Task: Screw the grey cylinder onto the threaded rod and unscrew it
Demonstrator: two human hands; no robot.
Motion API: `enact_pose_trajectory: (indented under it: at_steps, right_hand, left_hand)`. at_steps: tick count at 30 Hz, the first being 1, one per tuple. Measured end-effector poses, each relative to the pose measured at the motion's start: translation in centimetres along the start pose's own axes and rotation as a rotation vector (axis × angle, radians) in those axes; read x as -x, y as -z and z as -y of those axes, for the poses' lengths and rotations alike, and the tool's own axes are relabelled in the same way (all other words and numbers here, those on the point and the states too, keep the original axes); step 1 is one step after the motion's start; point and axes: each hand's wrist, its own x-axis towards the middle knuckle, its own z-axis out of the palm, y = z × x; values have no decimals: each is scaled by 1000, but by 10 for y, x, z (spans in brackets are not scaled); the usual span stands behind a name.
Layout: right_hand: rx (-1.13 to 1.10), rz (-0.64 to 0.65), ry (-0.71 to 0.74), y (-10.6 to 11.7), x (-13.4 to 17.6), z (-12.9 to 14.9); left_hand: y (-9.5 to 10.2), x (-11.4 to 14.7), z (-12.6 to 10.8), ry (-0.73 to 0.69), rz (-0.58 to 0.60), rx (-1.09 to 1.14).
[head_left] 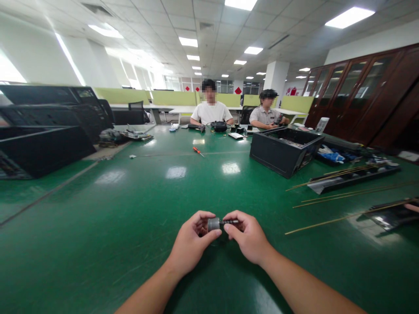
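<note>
Between the thumb and fingers of my left hand sits a short grey metal cylinder. A dark, grooved shaft extends rightward from the cylinder, in line with it. My right hand is closed on the shaft, its thumb and forefinger pinching it near its outer end. The two pieces lie roughly level, a little above the green table. Whether the shaft is fixed to the cylinder or only set into it, I cannot tell.
An orange-handled screwdriver lies farther off. A black computer case stands right, near thin yellow rods; more dark cases are left. Two people sit across. Another person's hand shows at the right edge.
</note>
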Motion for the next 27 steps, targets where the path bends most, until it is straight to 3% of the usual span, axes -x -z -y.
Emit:
enact_pose_trajectory:
  at_steps: [27]
  right_hand:
    - [-20, -17, -17, -1, 0, 0]
  left_hand:
    - [2, 0, 3, -10, -9, 29]
